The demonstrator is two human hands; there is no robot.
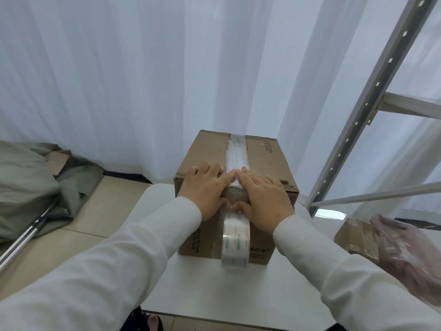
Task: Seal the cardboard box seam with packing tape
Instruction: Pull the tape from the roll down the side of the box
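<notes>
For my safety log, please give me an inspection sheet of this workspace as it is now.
Surface: white table carrying the box.
Job's things: cardboard box; clear tape strip along top seam; tape roll hanging at the front face.
Clutter: second box and plastic bag at right.
Hands: left hand and right hand flat, pressing the tape.
Cables: nothing seen.
Surroundings: white curtain, metal rack, grey cloth on floor.

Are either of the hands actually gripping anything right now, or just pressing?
Nothing is gripped. The left hand and right hand press flat on the tape strip at the box top's near edge; the tape roll hangs free.
</notes>
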